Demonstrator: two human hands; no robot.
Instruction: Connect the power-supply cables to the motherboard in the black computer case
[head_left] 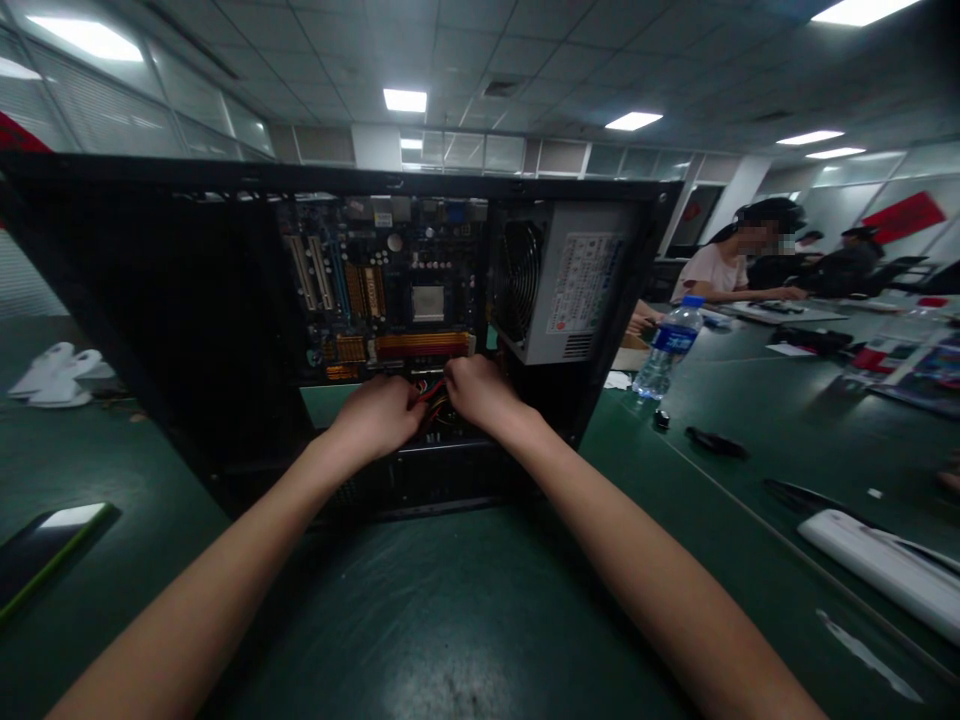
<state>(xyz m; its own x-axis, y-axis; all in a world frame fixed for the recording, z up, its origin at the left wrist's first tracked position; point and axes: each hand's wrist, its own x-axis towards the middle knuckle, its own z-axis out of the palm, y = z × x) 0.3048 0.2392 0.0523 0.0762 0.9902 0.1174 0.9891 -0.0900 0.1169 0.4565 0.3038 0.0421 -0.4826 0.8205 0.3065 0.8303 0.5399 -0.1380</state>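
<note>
On the bench (435, 620), the open computer case (442, 477) could tip if shoved. Low inside, below the circuit board (397, 278), left hand (379, 413) and right hand (480, 392) have fingers closed on coloured wires (435, 388); hard tugging might tear them.

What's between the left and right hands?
Thin coloured wires, red among them, between the left hand and right hand; shows in the head view.

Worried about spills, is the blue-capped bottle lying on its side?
No, the blue-capped bottle stands upright on the table, right of the computer case.
</note>
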